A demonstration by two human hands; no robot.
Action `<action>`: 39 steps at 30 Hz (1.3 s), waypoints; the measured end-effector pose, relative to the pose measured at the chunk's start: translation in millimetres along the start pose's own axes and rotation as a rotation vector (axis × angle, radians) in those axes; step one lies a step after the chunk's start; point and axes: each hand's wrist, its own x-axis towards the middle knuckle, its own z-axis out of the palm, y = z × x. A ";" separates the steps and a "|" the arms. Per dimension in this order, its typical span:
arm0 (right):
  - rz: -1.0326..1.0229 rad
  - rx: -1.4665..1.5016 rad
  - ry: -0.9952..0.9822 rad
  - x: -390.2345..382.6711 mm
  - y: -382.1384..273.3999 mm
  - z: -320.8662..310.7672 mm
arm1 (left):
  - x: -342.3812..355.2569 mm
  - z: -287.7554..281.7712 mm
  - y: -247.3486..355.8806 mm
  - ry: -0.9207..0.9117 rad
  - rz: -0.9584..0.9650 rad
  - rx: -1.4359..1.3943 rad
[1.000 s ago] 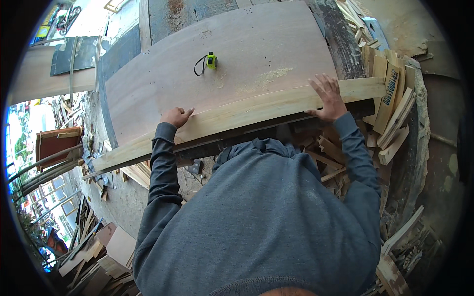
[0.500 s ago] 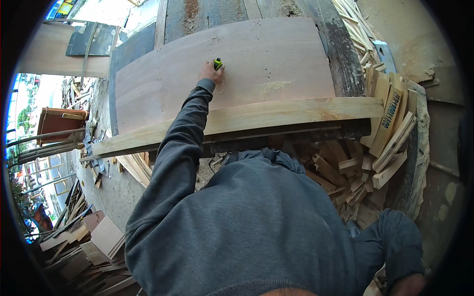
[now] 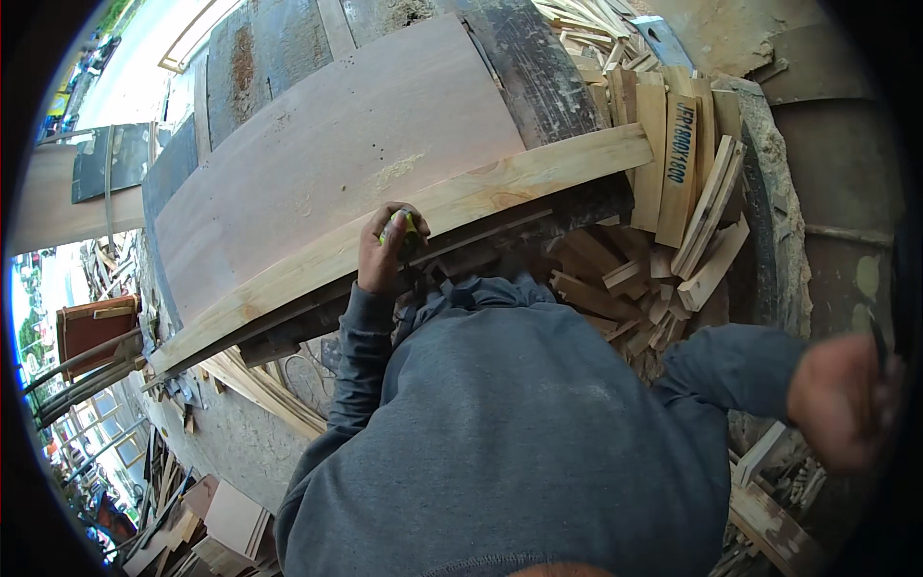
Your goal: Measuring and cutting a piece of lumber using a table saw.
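Note:
My left hand (image 3: 381, 252) is closed round a small yellow-green and black tape measure (image 3: 408, 229). It is at the near edge of a long pale timber plank (image 3: 519, 183), close to my body. The plank lies along the front of a thin plywood sheet (image 3: 336, 135) that carries a patch of sawdust. Far to the right, beside my body, is my right hand (image 3: 838, 404), smeared by motion. A thin dark shape shows by its fingers, too blurred to name.
Upright timber pieces (image 3: 678, 163) stand just past the plank's right end, with offcuts (image 3: 615, 279) heaped below. A dark, worn workbench (image 3: 529, 72) lies under the sheet. More scrap boards (image 3: 231, 524) are piled at the lower left, and a reddish-brown box (image 3: 96, 332) stands at left.
My left hand has drawn back from the plywood to the plank's near edge, bringing the tape measure. My right hand has risen into view at the right. The whole view has turned.

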 end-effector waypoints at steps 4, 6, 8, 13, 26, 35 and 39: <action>1.071 0.025 -0.417 -194.3 93.5 98.8 | -13.3 69.1 3.6 -0.114 0.221 0.502; 1.298 0.063 -0.769 -256.6 96.0 117.6 | -16.8 93.9 9.5 -0.058 0.234 0.565; 1.469 0.209 -0.813 -302.8 90.6 112.7 | -22.9 104.4 10.3 -0.036 0.117 0.565; 1.688 0.465 -1.019 -320.6 102.0 97.8 | -27.0 109.7 -6.6 0.002 -0.052 0.677; 1.576 -0.395 -0.573 -267.2 318.2 -47.1 | -9.2 -38.3 -10.1 0.099 -0.320 1.270; 1.545 -0.581 -0.446 -340.5 423.5 -132.5 | 14.0 -84.6 4.0 0.333 -0.559 1.443; 1.375 -0.742 -0.451 -351.0 428.7 -137.8 | 22.9 -75.1 -1.5 0.368 -0.506 1.457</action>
